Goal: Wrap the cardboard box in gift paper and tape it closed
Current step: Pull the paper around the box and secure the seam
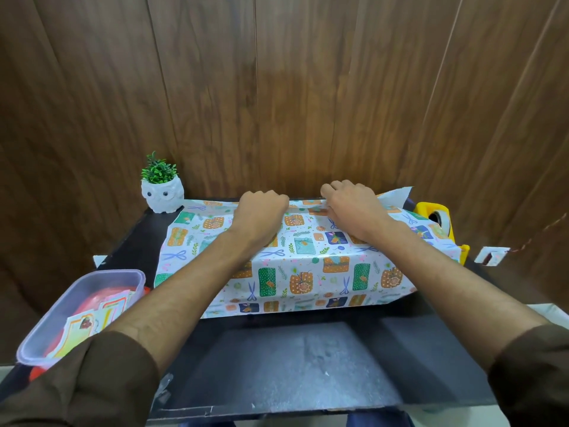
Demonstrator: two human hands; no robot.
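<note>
A dark brown wood-panelled wall (277,87) fills the upper half of the head view. Below it stands a black bench (308,365) with a dusty, scuffed top. A sheet of white gift paper (308,272), printed with parcels, scissors and sprigs, lies at the far middle of the bench. It is draped over a long block form, falls down the near face and spreads flat on the bench to the left. The cardboard box is fully covered, and only its outline shows under the paper. At the far right corner a flap of the paper stands up and shows its plain white underside. A clear rectangular plastic tub (40,334) sits at the left near edge of the bench and holds coloured paper cards (92,318). Both forearms reach forward from brown sleeves (92,380) and lie across the paper. The left hand (261,211) rests on the far top edge with fingers curled under; its fingertips are hidden, so its grip cannot be told. The right hand (351,204) is just beside it, its grip pinched on the paper's far edge. A yellow tape dispenser (431,209) stands at the far right, partly behind the paper. A white owl-shaped pot (161,195) with a small green plant (158,169) stands at the far left corner, touching the paper's edge.
</note>
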